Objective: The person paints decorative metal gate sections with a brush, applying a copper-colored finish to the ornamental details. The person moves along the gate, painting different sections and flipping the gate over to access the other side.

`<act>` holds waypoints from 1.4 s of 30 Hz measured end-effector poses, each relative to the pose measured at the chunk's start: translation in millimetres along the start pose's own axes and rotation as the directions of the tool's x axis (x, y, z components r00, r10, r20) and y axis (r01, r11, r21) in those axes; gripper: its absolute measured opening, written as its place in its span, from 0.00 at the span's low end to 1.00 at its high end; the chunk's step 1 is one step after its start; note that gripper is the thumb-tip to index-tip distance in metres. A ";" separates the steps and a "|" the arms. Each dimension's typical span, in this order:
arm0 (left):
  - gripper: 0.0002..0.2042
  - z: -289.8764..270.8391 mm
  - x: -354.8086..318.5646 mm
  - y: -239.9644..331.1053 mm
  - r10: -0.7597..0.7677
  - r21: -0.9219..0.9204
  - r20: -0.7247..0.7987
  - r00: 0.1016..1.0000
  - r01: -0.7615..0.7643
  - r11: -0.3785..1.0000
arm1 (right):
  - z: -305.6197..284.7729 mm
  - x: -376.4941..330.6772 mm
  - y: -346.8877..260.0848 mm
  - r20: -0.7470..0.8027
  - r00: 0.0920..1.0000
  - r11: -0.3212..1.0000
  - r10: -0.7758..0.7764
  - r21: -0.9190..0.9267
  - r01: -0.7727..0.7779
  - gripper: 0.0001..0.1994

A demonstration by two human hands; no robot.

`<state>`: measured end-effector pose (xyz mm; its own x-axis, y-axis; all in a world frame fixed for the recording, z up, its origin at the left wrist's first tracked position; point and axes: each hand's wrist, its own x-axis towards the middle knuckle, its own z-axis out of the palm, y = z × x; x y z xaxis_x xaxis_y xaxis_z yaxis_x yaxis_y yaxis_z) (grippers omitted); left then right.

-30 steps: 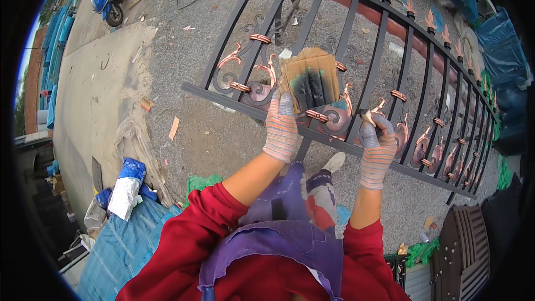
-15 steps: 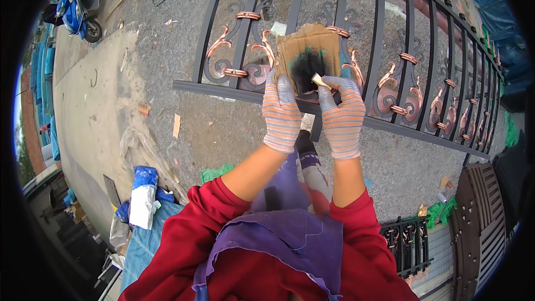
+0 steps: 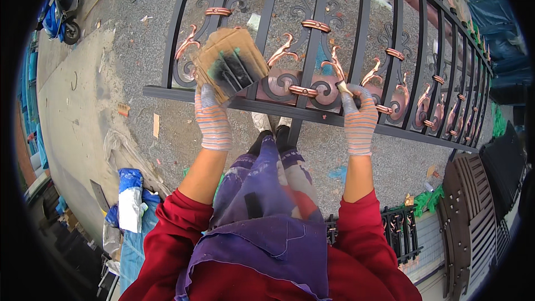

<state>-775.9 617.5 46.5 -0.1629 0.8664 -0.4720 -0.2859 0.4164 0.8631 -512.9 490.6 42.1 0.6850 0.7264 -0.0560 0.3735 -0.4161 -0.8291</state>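
Note:
My left hand, in a striped knit glove, is closed on the lower left edge of a piece of brown cardboard with black and green paint smeared on it. In my right hand, gloved the same way, the fingers pinch a small pale-handled paintbrush. Its tip is at the foot of a copper-coloured leaf on the dark metal railing. Black scrolls with copper-coloured bands fill the gaps between the bars. The cardboard hides part of the railing.
My legs stand at the near side of the railing. A blue scooter is at the far left. Plastic-wrapped bundles lie at the lower left. Brown slatted panels and another ornamented railing lie at the lower right.
My hands have moved apart. The left carried the cardboard leftward and tilted it; the right took the brush from the cardboard's black paint to a leaf on the railing. The view has shifted slightly.

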 end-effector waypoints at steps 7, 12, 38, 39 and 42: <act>0.24 -48.3 27.6 -41.0 -0.063 -0.086 -0.041 0.997 0.060 0.994 | 23.8 67.5 49.1 0.135 0.991 0.988 0.022 -0.154 -0.001 0.08; 0.21 -44.8 16.8 -43.4 -0.060 -0.093 -0.099 0.993 0.051 0.994 | 41.7 79.0 51.2 0.139 0.980 0.945 -0.141 -0.277 0.175 0.08; 0.21 -49.3 15.6 -48.0 -0.036 -0.085 -0.111 0.993 0.027 0.996 | 31.1 89.0 36.5 0.171 0.984 0.942 0.041 -0.335 0.019 0.09; 0.20 -47.0 15.9 -46.4 -0.038 -0.088 -0.090 0.995 0.030 0.996 | 32.3 88.3 37.5 0.176 0.984 0.948 0.023 -0.317 0.035 0.09; 0.20 -40.4 15.2 -42.0 -0.055 -0.078 -0.093 0.994 0.047 0.996 | 40.5 89.1 45.0 0.197 0.980 0.924 0.003 -0.375 0.073 0.08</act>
<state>-804.6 602.0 -4.2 -0.2343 0.8130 -0.5331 -0.3659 0.4343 0.8231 -460.4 558.8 -22.8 0.5495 0.8187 -0.1667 0.6293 -0.5368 -0.5620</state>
